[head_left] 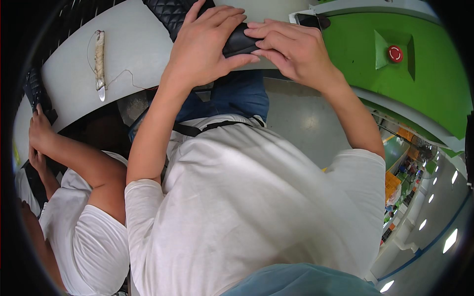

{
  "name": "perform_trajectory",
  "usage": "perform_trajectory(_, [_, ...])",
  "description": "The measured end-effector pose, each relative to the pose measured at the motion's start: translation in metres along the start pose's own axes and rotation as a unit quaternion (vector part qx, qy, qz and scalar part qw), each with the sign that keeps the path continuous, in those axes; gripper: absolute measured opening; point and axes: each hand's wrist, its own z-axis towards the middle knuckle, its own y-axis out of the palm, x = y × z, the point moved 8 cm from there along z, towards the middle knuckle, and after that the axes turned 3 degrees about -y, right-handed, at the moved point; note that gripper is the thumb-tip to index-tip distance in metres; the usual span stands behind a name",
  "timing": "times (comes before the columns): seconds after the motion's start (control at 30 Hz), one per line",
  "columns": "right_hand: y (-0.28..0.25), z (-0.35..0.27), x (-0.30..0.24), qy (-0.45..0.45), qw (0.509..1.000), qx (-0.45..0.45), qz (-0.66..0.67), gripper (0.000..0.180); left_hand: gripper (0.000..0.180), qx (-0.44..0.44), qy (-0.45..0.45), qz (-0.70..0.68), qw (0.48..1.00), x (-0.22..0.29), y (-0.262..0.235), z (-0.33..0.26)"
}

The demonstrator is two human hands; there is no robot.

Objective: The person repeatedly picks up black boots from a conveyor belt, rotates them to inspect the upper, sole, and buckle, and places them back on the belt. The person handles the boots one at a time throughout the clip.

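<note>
While the left hand (pixel 205 47) lies with fingers spread over the black cover (pixel 239 43), the right hand (pixel 298 53) pinches its right end between fingers and thumb. The cover sits at the near edge of the white table (pixel 133 59); a bare stretch separates it from one knife (pixel 99 59). Farther out: one phone (pixel 308 20), one red button (pixel 395 54), a co-worker's two hands (pixel 40 130) at one quilted piece (pixel 34 89).

At the grey-white table (pixel 133 56), the leather-like piece (pixel 241 41) is black, part plain, part diamond-quilted; the knife handle (pixel 99 59) is cream mottled brown, its blade (pixel 102 94) silvery. Right of the table, a green panel (pixel 353 74) surrounds a red button (pixel 395 54) with white marks.
</note>
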Motion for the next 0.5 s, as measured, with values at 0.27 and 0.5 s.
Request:
perform_trajectory(0.27, [-0.005, 0.013, 0.025, 0.06, 0.997, -0.041, 0.039, 0.04, 0.075, -0.002, 0.023, 0.005, 1.0, -0.006, 0.009, 0.0])
perform_trajectory(0.5, [0.003, -0.013, 0.079, 0.189, 0.957, -0.022, 0.217, 0.056, 0.068, 0.022, 0.015, -0.024, 0.999, -0.01, 0.009, -0.002])
